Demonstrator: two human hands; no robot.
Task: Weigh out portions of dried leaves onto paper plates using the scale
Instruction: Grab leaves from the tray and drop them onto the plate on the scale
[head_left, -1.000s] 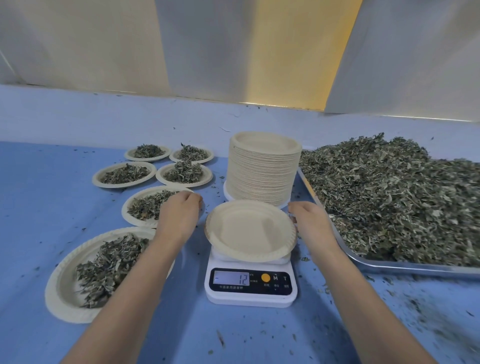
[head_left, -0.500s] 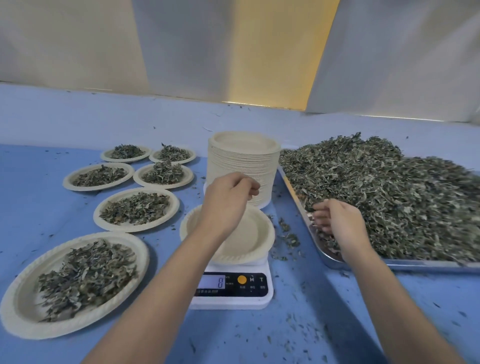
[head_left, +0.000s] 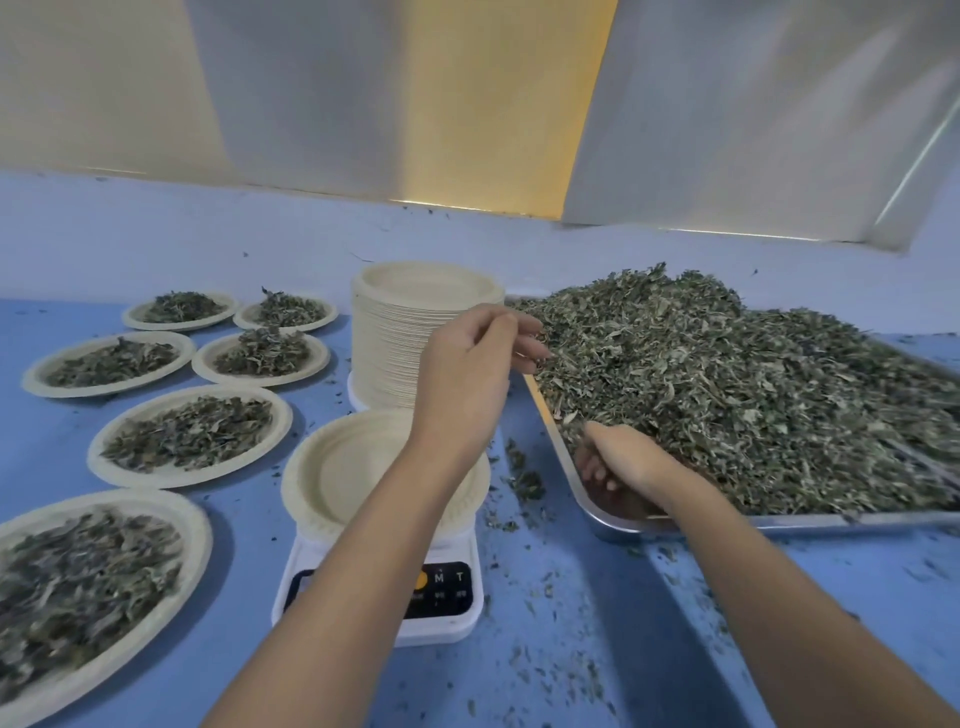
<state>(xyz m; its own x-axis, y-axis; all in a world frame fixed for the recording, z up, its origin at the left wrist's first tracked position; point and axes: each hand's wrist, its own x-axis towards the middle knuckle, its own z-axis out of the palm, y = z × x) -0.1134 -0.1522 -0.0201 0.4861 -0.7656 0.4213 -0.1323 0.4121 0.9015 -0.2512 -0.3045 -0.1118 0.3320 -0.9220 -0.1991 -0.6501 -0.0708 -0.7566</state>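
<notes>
An empty paper plate (head_left: 353, 467) sits on the white digital scale (head_left: 447, 618); my left forearm hides the display. A big heap of dried leaves (head_left: 727, 395) fills a metal tray (head_left: 779, 521) on the right. My left hand (head_left: 475, 379) reaches across the plate to the heap's near left edge, its fingers curled round a few leaves. My right hand (head_left: 623, 462) lies palm down at the tray's near left corner. Its bent fingers dig into the foot of the heap, and what lies under the palm is hidden.
A tall stack of empty paper plates (head_left: 395, 332) stands behind the scale. Several plates with leaf portions (head_left: 187, 431) lie on the blue table to the left. Loose leaf crumbs (head_left: 524, 478) are scattered between the scale and the tray and along the front.
Both hands let go of the plate on the scale. The left hand moved up and right to the heap, and the right hand went into the tray's corner. The view shifted right.
</notes>
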